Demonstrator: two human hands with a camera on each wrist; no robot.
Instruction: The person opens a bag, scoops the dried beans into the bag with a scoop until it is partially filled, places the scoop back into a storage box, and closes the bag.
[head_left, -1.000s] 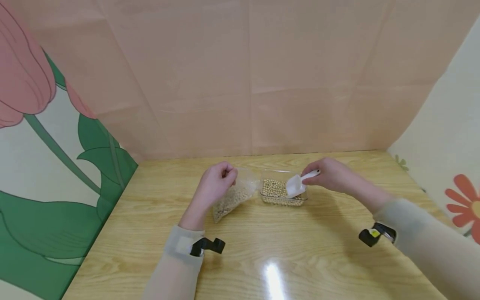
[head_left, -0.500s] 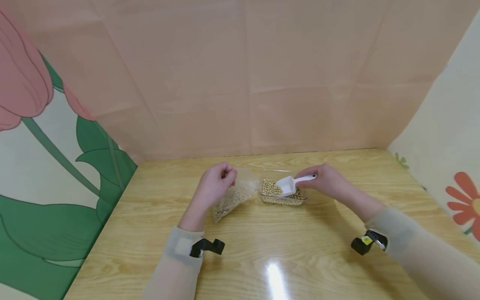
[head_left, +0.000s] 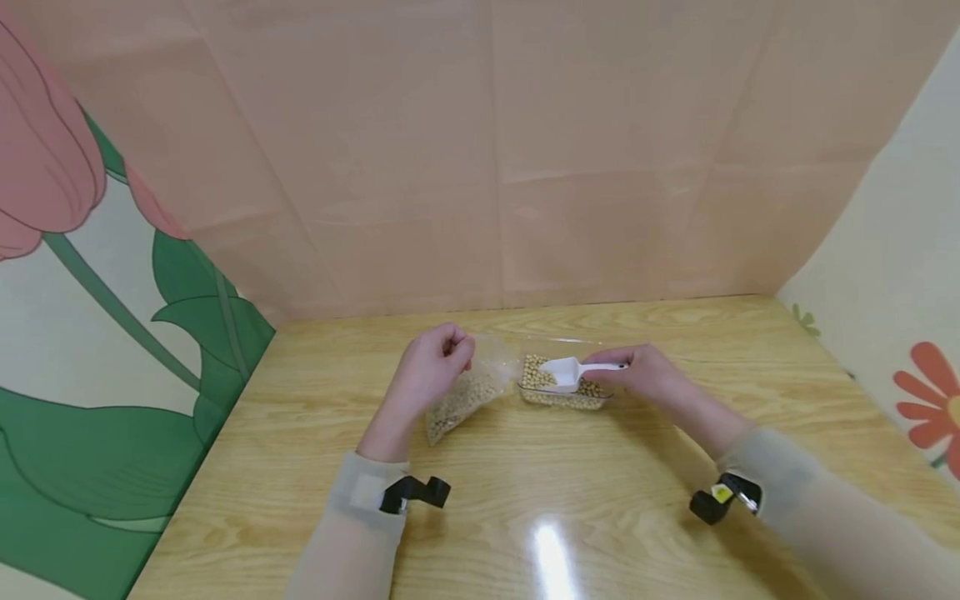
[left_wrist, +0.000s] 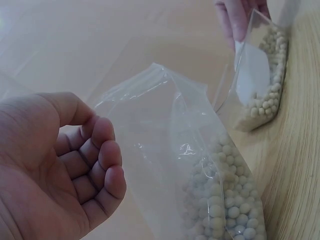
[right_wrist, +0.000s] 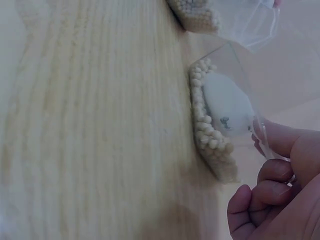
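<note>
My left hand [head_left: 429,367] pinches the top edge of a clear plastic bag [left_wrist: 155,115] between thumb and fingers, holding its mouth up. Pale round beans [left_wrist: 237,200], like soybeans, fill the bag's lower part, and the bag rests on the table. To its right stands a clear rectangular container [head_left: 564,397] with a layer of the same beans [head_left: 536,372]. My right hand [head_left: 651,372] grips the handle of a white scoop [head_left: 562,375]. The scoop's bowl lies low inside the container, its front edge among the beans; the right wrist view shows it through the container wall.
The wooden table [head_left: 480,500] extends in front of the bag and container. A pinkish sheet [head_left: 495,167] hangs behind it. Flower-printed panels stand at the left [head_left: 112,333] and right [head_left: 885,275].
My right hand has moved left and down with the scoop, which has gone from tilted at the container's right side to lying lower among the beans. The left hand and bag have stayed put.
</note>
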